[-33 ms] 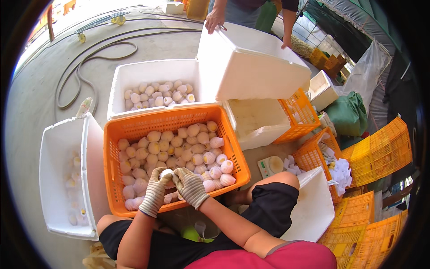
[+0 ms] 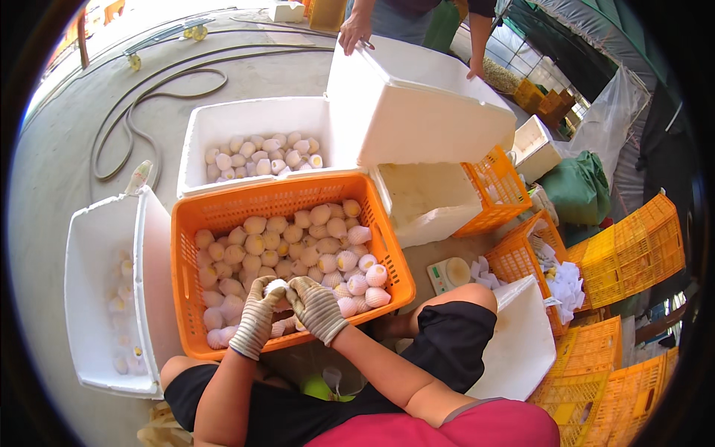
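Both my hands wear striped, light knit work gloves. Over the near edge of an orange plastic crate (image 2: 188,279), my left hand (image 2: 257,320) and my right hand (image 2: 316,307) meet with fingers bent round a round fruit in a white foam net (image 2: 276,286). The left fingers wrap its side; the right fingertips press against it, hiding most of it. Below them, the crate is filled with several pale fruits in foam-net sleeves (image 2: 253,243), some showing yellow patches.
White foam boxes with wrapped fruit stand behind (image 2: 195,141) and left (image 2: 156,276) of the crate. Across from me, a person's hands (image 2: 356,31) hold a large tilted foam box (image 2: 439,123). A small scale (image 2: 448,276) and orange crates (image 2: 521,257) are at right. A hose (image 2: 126,112) lies on the floor.
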Demonstrator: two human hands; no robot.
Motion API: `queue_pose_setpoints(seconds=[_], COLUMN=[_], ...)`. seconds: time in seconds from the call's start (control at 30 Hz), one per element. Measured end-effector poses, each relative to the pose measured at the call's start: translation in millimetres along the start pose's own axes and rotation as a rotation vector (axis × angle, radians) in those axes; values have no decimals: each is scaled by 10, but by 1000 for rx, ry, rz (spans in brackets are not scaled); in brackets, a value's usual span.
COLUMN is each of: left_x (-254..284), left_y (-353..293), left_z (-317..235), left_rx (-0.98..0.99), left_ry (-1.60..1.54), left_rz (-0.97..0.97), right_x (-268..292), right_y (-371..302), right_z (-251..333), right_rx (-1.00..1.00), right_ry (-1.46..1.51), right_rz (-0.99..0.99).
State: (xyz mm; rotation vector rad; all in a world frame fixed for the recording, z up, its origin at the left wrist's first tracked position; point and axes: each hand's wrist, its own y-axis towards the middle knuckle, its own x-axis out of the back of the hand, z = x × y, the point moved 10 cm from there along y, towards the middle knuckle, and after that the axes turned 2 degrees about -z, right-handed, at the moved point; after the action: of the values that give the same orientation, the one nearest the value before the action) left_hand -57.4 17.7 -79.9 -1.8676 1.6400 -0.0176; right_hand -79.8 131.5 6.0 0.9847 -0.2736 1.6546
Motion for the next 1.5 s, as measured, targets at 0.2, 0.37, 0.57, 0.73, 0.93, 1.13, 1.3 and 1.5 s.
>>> queue_pose_setpoints(seconds=[0.2,0.37,0.57,0.73,0.93,1.13,1.3,1.5], left_x=[-166,-145,-133,-141,-114,-146,-184,11], left_y=[-87,-47,-20,-33,-29,-26,-102,60], left_z=[26,69,143,117,127,21,-7,123], left_rx=[151,151,171,181,160,32,133,27], left_ry=[-283,-311,-313,-303,-301,-268,-238,-92], left_rz=[103,173,135,137,145,146,127,133], right_x=[34,140,120,185,208,236,292,283], right_y=[-10,-29,-42,-43,-94,-82,-41,-101], right_z=[56,59,-34,32,82,150,208,297], right_rx=[71,30,-5,45,56,117,124,139], right_ry=[-191,-50,-8,44,102,59,108,133], right_rz=[-120,-145,-110,-155,-172,-171,-162,-116])
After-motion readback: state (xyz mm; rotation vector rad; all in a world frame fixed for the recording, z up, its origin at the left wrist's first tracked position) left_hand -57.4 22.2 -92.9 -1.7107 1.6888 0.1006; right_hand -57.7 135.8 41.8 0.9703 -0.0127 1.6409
